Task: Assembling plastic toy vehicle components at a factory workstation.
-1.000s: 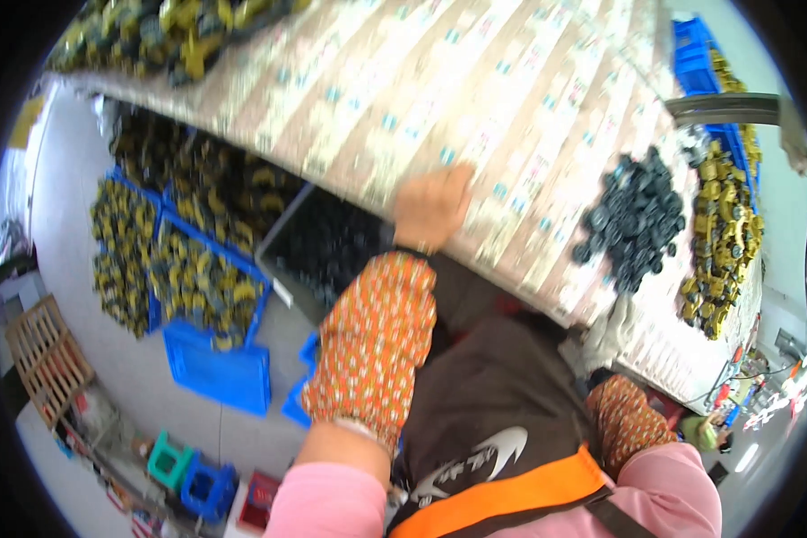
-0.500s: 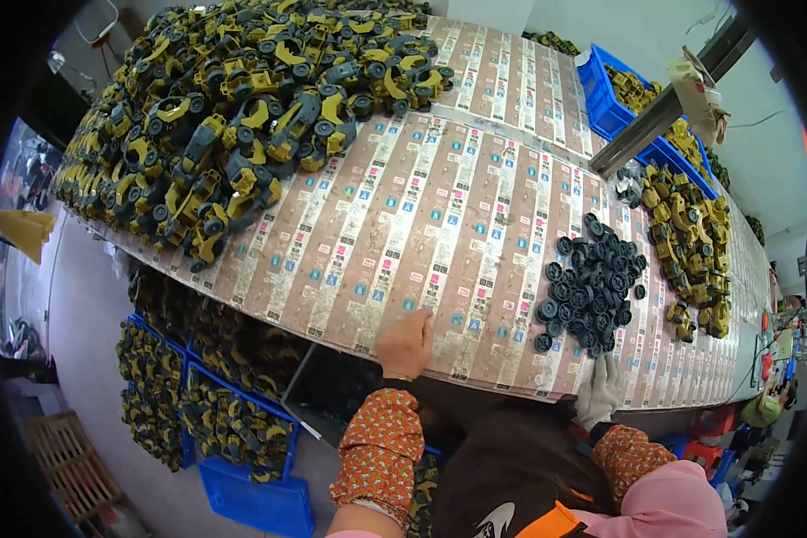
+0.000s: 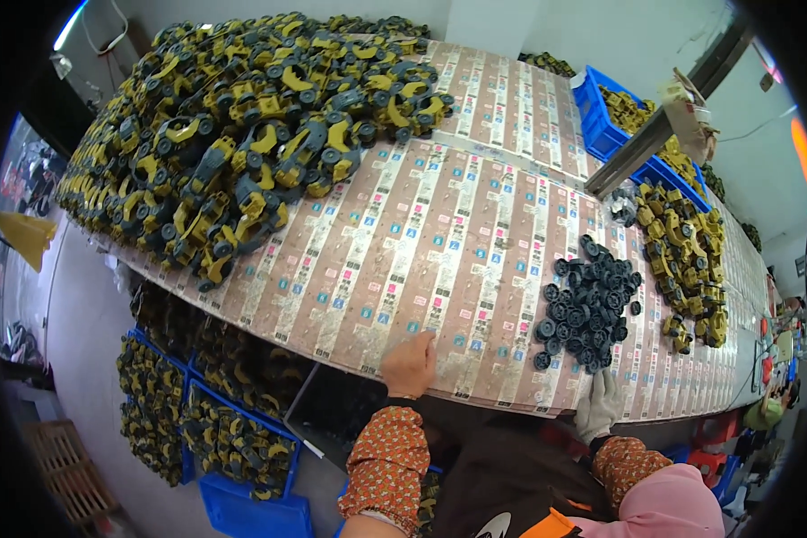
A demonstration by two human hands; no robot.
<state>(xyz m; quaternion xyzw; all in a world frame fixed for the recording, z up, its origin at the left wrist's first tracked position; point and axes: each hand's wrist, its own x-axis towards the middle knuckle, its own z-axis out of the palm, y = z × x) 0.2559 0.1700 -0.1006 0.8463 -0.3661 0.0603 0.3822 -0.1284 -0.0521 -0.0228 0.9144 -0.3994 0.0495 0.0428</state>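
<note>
My bare left hand [image 3: 410, 365] rests at the table's near edge, its fingers curled; whatever they may hold is hidden. A patterned orange sleeve covers that forearm. To its right, my right hand [image 3: 598, 405] wears a pale glove, fingers stretched out toward the pile of dark toy wheels [image 3: 586, 308]. Its fingertips lie at the near edge of this pile, and no held object shows there. The wheels lie loosely heaped on the table [image 3: 475, 260], which has a striped, printed covering.
A large heap of yellow and dark grey toy vehicles [image 3: 233, 143] covers the far left. More yellow toy parts [image 3: 688, 260] lie right of the wheels, near a blue crate [image 3: 601, 125] and a slanted metal post [image 3: 637, 148]. Filled blue crates [image 3: 242, 411] stand below the table at left.
The whole view has shifted slightly, so the table and piles sit lower in the picture. Both hands stay in nearly the same places on the table.
</note>
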